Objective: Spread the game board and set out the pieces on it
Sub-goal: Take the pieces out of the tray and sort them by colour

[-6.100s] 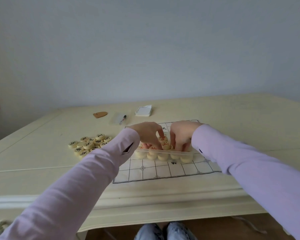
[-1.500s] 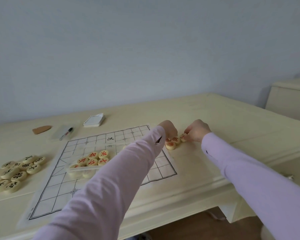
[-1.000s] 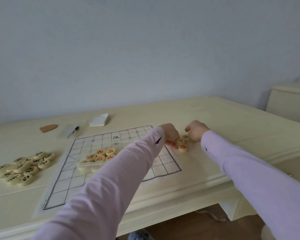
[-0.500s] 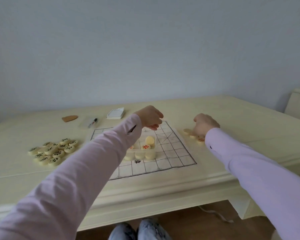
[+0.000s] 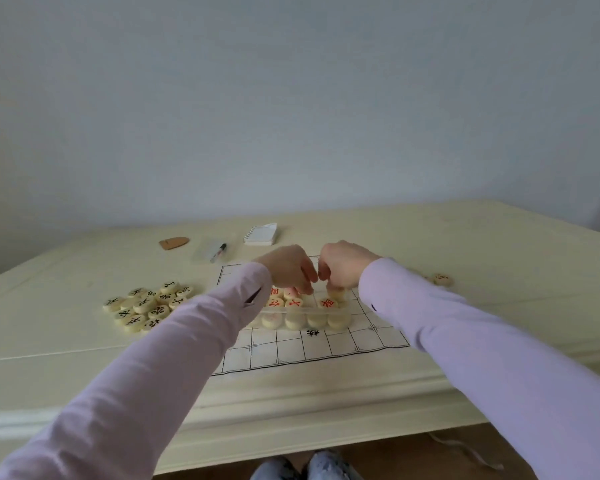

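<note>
Fingers (image 5: pixel 308 284) of our left hand (image 5: pixel 286 271) and right hand (image 5: pixel 343 266) curl into the clear plastic tray (image 5: pixel 312 309) of red-marked cream discs (image 5: pixel 293 302) on the spread white grid board (image 5: pixel 291 351); whether they pinch any, we cannot tell. Black-marked discs (image 5: pixel 146 304) lie aside, none placed.

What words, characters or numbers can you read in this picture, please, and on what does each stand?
"炮", red, as best I can tell: on a round piece in the clear tray.
Other red characters on the tray's pieces: too blurred.
Black characters on the piled pieces beside the game board: too small.
One black character printed on the game board: blurred.
</note>
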### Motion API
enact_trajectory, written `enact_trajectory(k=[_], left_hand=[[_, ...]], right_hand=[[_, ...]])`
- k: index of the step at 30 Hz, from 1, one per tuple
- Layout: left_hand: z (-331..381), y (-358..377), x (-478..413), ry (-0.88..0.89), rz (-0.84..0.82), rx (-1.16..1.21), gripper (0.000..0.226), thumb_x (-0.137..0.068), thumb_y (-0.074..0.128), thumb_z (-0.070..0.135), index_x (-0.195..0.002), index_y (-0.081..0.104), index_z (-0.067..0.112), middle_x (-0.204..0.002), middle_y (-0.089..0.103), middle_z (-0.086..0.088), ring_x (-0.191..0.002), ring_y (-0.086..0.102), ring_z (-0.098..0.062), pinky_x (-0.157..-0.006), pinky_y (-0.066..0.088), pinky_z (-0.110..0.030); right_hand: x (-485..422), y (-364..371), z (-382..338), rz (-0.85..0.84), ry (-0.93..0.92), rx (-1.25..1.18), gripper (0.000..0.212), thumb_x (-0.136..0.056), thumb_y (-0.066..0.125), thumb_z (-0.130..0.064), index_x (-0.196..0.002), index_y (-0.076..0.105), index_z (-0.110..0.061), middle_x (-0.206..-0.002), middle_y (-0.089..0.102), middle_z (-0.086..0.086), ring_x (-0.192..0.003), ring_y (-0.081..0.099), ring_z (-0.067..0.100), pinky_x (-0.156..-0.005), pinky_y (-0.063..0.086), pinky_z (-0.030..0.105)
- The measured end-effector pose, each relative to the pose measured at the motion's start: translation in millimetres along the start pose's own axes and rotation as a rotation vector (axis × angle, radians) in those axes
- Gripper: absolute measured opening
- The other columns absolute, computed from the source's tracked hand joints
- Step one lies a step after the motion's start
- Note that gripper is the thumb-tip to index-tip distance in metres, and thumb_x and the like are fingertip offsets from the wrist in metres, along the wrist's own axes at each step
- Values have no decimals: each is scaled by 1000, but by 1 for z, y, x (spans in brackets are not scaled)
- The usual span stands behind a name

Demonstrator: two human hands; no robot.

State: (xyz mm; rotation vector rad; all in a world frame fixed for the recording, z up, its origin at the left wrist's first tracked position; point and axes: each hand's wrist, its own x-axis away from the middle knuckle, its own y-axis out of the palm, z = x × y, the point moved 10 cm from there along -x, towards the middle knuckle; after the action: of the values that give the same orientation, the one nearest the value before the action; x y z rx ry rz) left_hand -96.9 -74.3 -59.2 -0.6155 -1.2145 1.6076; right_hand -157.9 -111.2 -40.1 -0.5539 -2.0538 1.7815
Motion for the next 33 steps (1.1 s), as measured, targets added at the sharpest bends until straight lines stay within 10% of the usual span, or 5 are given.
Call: enact_trajectory(k=[7, 12, 23, 30, 33], left_hand=[[10, 25, -11, -56, -27, -69, 32, -79, 72, 30, -107, 69, 13, -93, 67, -1, -78, 58, -17, -66, 43, -23], [12, 28, -12, -57, -40, -187, 17, -86, 63, 34, -81, 58, 19, -79, 57, 3, -73, 51, -16, -73, 38, -24], [-5, 28, -13, -98, -36, -92, 16, -78, 66, 30, -86, 70, 16, -75, 62, 3, -76, 57, -21, -85, 50, -34], [-8, 3, -4, -14, 93, 103, 14, -78, 74, 23, -91, 71, 17, -73, 63, -2, -56, 51, -11, -48, 40, -15], [-22, -14, 0, -25, 158, 154, 18, -84, 69, 21, -99, 72, 12, -76, 65, -1, -61, 55, -9, -60, 49, -19]], right_hand=[[2, 3, -1, -20, 4, 169, 9, -85, 56, -3, -82, 54, -11, -96, 54, 10, -81, 49, 27, -69, 39, 29], [2, 8, -9, -50, 2, 265, 32, -83, 58, -9, -61, 39, -22, -77, 50, 0, -81, 50, 24, -70, 36, 27], [1, 13, -13, 20, -31, 427, 22, -85, 53, -8, -101, 60, -20, -118, 61, 5, -112, 57, 26, -79, 34, 27], [-3, 14, -8, 63, -74, 427, 22, -89, 54, -19, -110, 59, -19, -116, 62, 4, -112, 56, 24, -95, 32, 32], [-2, 15, -10, 50, -90, 414, 27, -89, 59, -31, -112, 59, -18, -114, 62, 4, -108, 56, 25, -89, 32, 29]])
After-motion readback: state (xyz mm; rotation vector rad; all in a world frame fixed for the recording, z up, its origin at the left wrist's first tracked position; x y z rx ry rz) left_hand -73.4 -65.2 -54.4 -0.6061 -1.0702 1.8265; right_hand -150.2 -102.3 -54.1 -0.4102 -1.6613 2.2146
